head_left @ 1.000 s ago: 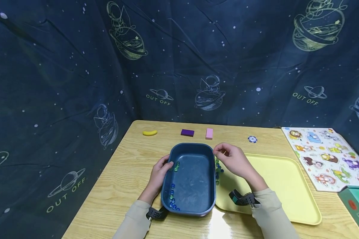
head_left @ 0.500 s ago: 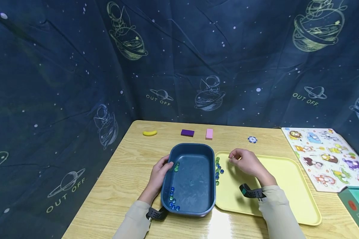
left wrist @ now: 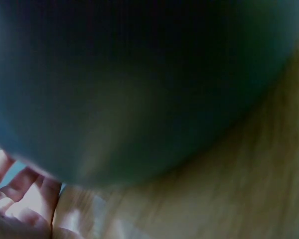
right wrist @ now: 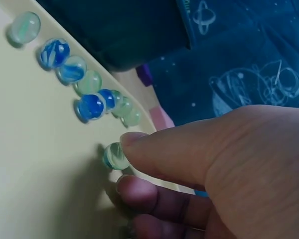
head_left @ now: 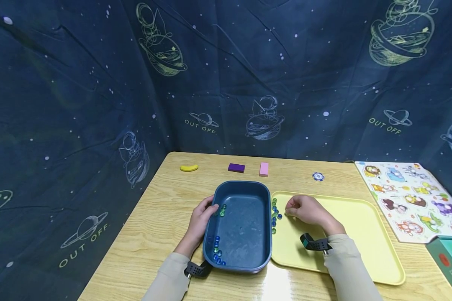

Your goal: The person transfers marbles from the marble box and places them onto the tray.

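Note:
My left hand [head_left: 200, 218] grips the left rim of a deep dark-blue plastic bin [head_left: 242, 228], thumb over the edge. In the left wrist view, the bin's dark side [left wrist: 139, 99] fills most of the picture, and a few fingers [left wrist: 27, 194] show at lower left. Green marbles [head_left: 222, 210] and blue marbles [head_left: 217, 238] lie along the bin's left side. My right hand [head_left: 309, 210] is low over the yellow tray [head_left: 346, 246], pinching a clear greenish marble [right wrist: 115, 156] at the thumb tip. Several blue and green marbles [right wrist: 89, 106] line the tray's left edge.
Along the table's back lie a yellow banana-shaped piece [head_left: 189, 168], a purple block [head_left: 236, 167], a pink block [head_left: 263, 169] and a blue-white poker chip [head_left: 318, 176]. An animal picture board [head_left: 410, 198] and a green box [head_left: 446, 259] stand at right.
My right hand has moved from beside the bin's right rim to the right over the tray, then slightly down and back left. My left hand and the bin have stayed put.

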Available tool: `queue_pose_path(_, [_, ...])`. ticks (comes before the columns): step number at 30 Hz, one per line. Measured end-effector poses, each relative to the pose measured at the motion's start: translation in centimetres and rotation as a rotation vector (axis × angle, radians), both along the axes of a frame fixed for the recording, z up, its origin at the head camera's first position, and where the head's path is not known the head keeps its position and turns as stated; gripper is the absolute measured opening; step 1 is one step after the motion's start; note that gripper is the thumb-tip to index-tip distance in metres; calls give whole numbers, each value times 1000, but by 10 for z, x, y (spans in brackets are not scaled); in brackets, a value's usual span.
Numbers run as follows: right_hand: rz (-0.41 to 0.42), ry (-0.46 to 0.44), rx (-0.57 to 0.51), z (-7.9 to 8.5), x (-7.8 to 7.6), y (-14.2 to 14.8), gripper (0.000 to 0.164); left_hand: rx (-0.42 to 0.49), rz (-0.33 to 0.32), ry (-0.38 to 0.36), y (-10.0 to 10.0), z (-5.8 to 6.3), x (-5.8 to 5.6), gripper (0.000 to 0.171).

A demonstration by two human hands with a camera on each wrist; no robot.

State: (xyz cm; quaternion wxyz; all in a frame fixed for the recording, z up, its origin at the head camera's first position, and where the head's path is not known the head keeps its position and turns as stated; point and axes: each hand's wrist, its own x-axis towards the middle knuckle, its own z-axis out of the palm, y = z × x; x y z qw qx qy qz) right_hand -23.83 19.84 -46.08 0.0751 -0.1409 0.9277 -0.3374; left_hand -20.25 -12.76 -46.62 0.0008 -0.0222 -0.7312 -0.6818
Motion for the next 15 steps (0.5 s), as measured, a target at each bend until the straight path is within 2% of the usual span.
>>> queue_pose_path(6, [-10,11,-17,10,2,-2,8,2,-3,-7,0,0,0,38])
queue_pose_path(15, [26,104,-145,49,19,-30,10,26,-7,-17,0,1,0,38])
